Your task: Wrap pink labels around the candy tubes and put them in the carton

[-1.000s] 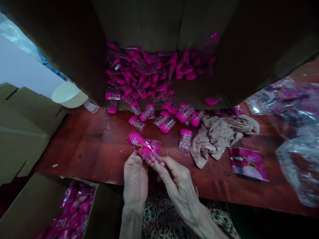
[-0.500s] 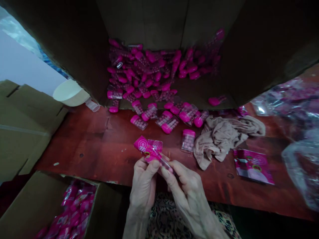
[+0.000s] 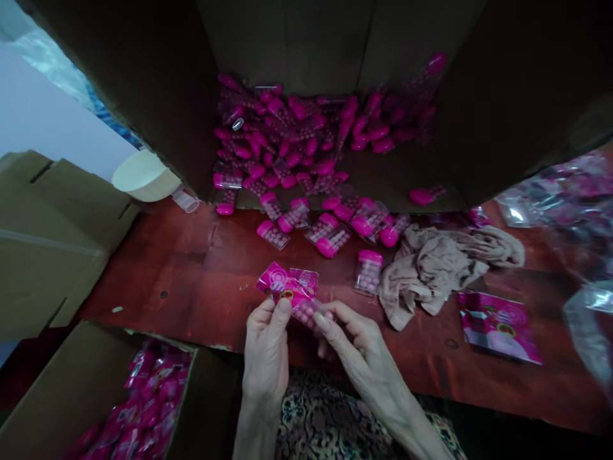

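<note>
Left hand (image 3: 265, 358): my thumb and forefinger pinch the near edge of a pink wrapper (image 3: 276, 278)
Right hand (image 3: 366, 348): my thumb presses the right end of a clear jar of pink balls (image 3: 304, 314), fingers behind it; the hidden fingertips I cannot tell
Jar in hand: slanted between my two hands at the near side of the red table (image 3: 191, 275), the wrapper against its left end; whether it goes all around I cannot tell
Second wrapper (image 3: 309, 280): just beyond the first, partly covered
Lone jar (image 3: 368, 273): right of my hands, pink-capped, just beside the crumpled cloth (image 3: 431, 268)
Folded wrapper (image 3: 502, 327): right, on the table
Big box (image 3: 325, 45): far side, pink-capped jars (image 3: 287, 137) heaped inside, some spilling out
Small box (image 3: 45, 399): near left, holding pink packets (image 3: 151, 399)
</note>
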`<state>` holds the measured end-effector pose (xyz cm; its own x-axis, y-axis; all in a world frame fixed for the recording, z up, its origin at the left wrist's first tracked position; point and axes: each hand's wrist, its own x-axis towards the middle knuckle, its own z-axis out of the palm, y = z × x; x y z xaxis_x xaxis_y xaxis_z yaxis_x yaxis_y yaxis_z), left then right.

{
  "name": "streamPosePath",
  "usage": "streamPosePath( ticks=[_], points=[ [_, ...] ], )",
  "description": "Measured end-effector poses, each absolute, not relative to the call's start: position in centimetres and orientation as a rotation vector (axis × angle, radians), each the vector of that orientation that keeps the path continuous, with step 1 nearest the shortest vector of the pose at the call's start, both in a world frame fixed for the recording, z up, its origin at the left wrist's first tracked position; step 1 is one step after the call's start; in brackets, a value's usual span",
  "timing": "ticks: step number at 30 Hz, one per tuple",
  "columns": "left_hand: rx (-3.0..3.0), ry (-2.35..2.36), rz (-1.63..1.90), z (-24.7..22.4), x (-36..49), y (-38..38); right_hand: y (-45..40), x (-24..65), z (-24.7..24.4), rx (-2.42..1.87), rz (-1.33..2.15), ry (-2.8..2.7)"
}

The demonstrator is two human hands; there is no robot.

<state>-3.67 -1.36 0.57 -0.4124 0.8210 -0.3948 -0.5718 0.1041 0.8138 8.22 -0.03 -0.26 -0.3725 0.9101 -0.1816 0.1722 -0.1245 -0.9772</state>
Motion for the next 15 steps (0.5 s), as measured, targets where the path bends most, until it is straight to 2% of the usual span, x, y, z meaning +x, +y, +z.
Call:
streamPosePath(
  ticks=[6,15],
  points=[
    [0.277,1.251,1.544,0.5,-3.9,-1.2,-0.3,8.0,-0.6,-1.094,1.225,-1.650],
    [0.376,1.388,1.781,0.1,-6.7,-1.4,0.0,8.1,-1.3,-1.098,1.278,-1.669]
  ],
)
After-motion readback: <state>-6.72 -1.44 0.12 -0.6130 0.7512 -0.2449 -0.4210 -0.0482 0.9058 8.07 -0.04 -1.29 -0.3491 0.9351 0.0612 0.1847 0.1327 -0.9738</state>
